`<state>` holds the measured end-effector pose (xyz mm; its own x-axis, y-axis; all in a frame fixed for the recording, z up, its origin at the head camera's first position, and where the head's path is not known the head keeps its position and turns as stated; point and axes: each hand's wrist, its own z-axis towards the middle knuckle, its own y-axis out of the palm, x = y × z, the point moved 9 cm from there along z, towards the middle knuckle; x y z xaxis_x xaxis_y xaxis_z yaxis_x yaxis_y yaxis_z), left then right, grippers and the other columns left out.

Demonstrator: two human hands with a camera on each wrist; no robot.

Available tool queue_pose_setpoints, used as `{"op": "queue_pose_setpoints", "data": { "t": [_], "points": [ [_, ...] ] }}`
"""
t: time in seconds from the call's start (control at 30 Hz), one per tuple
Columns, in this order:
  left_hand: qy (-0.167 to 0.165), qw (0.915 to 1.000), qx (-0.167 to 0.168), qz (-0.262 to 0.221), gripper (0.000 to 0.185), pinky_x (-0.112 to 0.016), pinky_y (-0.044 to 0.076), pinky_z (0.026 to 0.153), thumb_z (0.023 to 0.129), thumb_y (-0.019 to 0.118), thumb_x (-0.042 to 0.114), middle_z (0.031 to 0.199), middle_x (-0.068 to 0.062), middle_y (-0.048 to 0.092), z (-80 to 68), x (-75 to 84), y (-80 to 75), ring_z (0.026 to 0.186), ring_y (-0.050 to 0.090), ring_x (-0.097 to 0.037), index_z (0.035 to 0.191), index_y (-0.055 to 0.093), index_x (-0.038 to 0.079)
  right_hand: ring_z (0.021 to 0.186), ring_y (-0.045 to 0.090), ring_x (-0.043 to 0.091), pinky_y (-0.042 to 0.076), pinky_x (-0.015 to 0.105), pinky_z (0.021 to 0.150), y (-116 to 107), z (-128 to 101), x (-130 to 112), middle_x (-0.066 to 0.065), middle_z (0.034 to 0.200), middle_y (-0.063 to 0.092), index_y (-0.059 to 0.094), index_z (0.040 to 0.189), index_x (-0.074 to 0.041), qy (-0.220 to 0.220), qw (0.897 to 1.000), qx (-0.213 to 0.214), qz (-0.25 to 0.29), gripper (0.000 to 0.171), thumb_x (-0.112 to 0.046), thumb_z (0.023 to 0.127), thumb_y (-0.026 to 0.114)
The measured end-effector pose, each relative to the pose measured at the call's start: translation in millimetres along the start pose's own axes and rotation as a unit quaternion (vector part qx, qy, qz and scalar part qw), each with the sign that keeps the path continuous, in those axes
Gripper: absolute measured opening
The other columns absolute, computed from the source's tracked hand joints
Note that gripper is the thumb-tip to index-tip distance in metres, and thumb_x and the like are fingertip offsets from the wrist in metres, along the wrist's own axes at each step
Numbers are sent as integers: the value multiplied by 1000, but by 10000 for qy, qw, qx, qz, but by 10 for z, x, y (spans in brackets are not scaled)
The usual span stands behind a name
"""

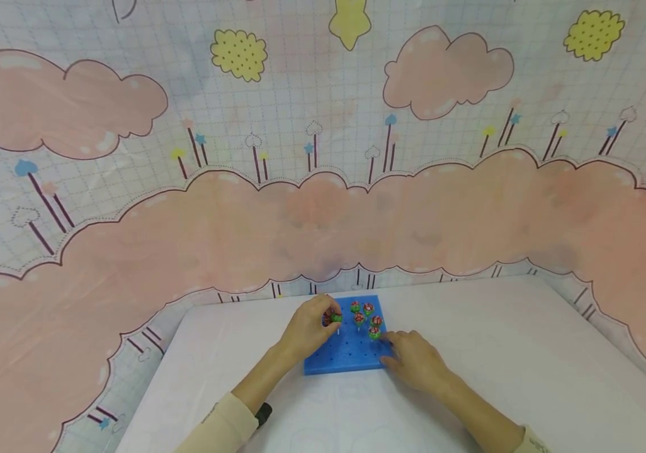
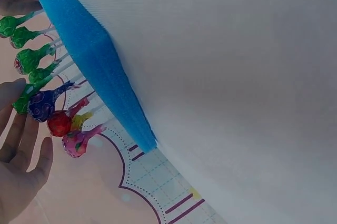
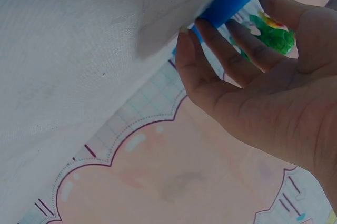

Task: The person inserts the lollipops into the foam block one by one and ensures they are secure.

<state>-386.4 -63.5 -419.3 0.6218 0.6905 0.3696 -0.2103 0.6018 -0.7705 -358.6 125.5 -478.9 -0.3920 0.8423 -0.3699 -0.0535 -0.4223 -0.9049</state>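
Observation:
A blue foam board (image 1: 351, 362) with rows of small holes lies on the table, and several wrapped lollipops stand in it on white sticks. My left hand (image 1: 307, 330) pinches a green-wrapped lollipop (image 2: 22, 99) by its head between thumb and finger, over the board's left part. Close to those fingers in the left wrist view are a dark blue lollipop (image 2: 42, 105), a red one (image 2: 59, 123) and a pink one (image 2: 76, 143). My right hand (image 1: 416, 362) touches the board's right edge with extended fingers, beside a green-and-red lollipop (image 1: 374, 333).
The white table (image 1: 232, 352) extends around the board on both sides. Behind it hangs a printed cloth (image 1: 323, 226) with clouds and stars. Several green-wrapped lollipops (image 1: 359, 319) stand in the board's right half, between the hands.

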Motion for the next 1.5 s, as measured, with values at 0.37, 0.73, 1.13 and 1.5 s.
{"op": "queue_pose_setpoints", "data": {
  "t": [0.37, 0.73, 1.13, 1.5],
  "points": [
    [238, 9994, 140, 205, 27, -38, 59, 91, 83, 89, 8, 97, 5, 69, -14, 12, 10, 96, 63, -17, 99, 70, 17, 108, 69, 32, 58, 50, 94, 23, 23, 5, 10, 119, 75, 73, 124, -10, 33, 10000, -43, -23, 38, -26, 91, 82],
    [221, 9986, 66, 482, 25, -39, 54, 90, 82, 91, 12, 99, 6, 74, -39, -14, 41, 100, 56, -15, 95, 71, 20, 108, 68, 31, 58, 50, 94, 33, 32, 6, 10, 119, 75, 73, 125, -11, 67, 10000, -44, -57, 38, -28, 92, 81],
    [448, 9971, 113, 600, 26, -43, 53, 99, 80, 93, 13, 105, 3, 70, -50, 26, 45, 107, 59, -19, 94, 72, 19, 105, 68, 30, 59, 49, 91, 28, 14, 14, 9, 118, 75, 73, 125, -10, 57, 10000, -58, -14, 38, -27, 92, 82],
    [399, 9982, 123, 425, 24, -45, 49, 110, 83, 91, 17, 125, -4, 64, -123, 46, -49, 125, 57, -25, 100, 73, 16, 106, 68, 29, 59, 48, 92, 16, 15, 45, 9, 118, 75, 73, 125, -11, 25, 10000, -23, -52, 39, -29, 92, 82]
  ]
}}
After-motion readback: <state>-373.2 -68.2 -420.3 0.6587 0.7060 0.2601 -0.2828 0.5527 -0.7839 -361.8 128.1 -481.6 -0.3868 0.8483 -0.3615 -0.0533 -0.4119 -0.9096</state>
